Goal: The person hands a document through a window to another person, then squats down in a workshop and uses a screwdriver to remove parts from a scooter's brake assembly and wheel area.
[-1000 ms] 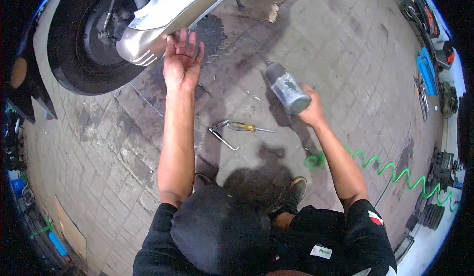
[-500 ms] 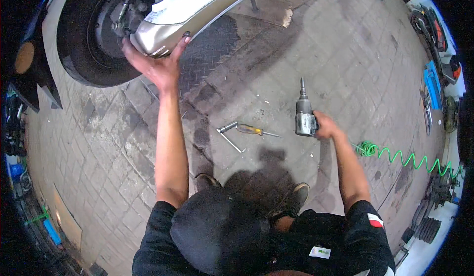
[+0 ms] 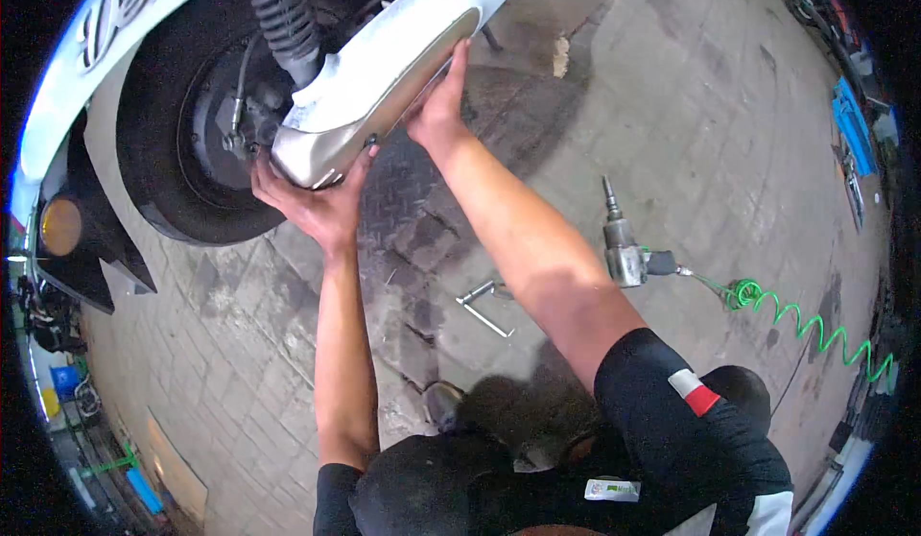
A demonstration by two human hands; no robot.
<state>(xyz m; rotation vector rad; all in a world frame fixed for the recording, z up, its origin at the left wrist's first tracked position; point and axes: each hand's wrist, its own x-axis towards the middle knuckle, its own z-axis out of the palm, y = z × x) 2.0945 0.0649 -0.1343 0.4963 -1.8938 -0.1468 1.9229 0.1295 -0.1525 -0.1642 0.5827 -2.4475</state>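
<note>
While the left grip (image 3: 315,212) clasps the rounded lower end of the white-and-gold cover (image 3: 393,99), thumb on one side and fingers on the other, the right grip (image 3: 439,116) rests against the same cover's edge farther up, thumb laid along it and fingers out of sight, so I cannot tell how firmly they close. The cover sits just beside the wheel (image 3: 206,128) and the ribbed shock absorber (image 3: 283,23). The step in hand looks like steadying or positioning the cover; the next move seems to call for even, two-handed support. An air wrench (image 3: 625,264) lies on the paved floor (image 3: 710,133), joined to a green coiled hose (image 3: 811,323), with an angled metal tool (image 3: 487,311) apart from it
</note>
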